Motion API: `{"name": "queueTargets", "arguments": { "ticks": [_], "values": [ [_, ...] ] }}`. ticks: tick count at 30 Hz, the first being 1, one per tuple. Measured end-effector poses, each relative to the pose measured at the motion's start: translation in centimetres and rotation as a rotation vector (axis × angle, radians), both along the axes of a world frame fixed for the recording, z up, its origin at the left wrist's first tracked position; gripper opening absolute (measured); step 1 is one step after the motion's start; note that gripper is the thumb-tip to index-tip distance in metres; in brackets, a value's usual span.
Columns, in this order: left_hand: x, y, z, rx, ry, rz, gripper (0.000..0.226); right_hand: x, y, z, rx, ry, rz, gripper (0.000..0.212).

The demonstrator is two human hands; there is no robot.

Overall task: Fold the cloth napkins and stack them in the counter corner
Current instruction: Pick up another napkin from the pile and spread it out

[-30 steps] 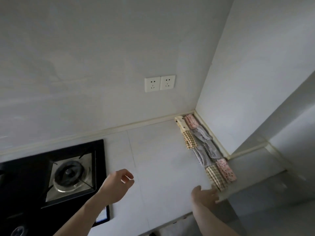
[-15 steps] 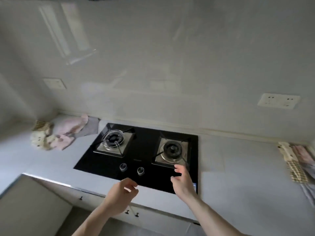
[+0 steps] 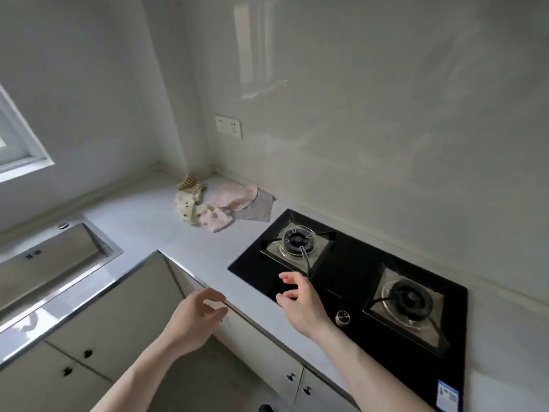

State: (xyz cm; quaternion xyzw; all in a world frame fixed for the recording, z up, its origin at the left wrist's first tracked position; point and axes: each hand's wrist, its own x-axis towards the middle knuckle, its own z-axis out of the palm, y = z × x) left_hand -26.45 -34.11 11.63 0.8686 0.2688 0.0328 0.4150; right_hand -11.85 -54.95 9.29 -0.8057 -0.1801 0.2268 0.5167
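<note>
A loose heap of unfolded cloth napkins lies in the far counter corner: a checked one (image 3: pixel 190 184), a cream dotted one (image 3: pixel 187 207), a pink one (image 3: pixel 234 197) and a grey one (image 3: pixel 260 208). My left hand (image 3: pixel 194 316) hovers empty over the counter's front edge, fingers loosely curled. Above the near left part of the hob, my right hand (image 3: pixel 300 301) is held out with relaxed fingers and nothing in it. Both hands are well short of the heap.
A black two-burner gas hob (image 3: pixel 356 281) fills the counter on the right, with a knob (image 3: pixel 342 317) near my right wrist. A steel sink (image 3: pixel 53 260) sits at the left. White counter (image 3: pixel 154 230) runs between sink and hob. Cabinet doors (image 3: pixel 118 316) stand below.
The view has swung left from the folded napkins by the right wall, across the hob, to the unfolded heap. Both hands have moved left with it, empty.
</note>
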Motion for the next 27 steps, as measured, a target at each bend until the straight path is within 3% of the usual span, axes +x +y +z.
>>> {"name": "queueTargets", "arguments": {
  "ticks": [13, 27],
  "values": [
    [6.0, 17.5, -1.1, 0.033, 0.053, 0.139, 0.011, 8.9, 19.4, -1.0, -0.034, 0.036, 0.191, 0.035],
    [17.6, 33.0, -7.5, 0.162, 0.294, -0.143, 0.018, 12.5, 30.3, -2.5, -0.14, -0.003, 0.166, 0.033]
  ]
}}
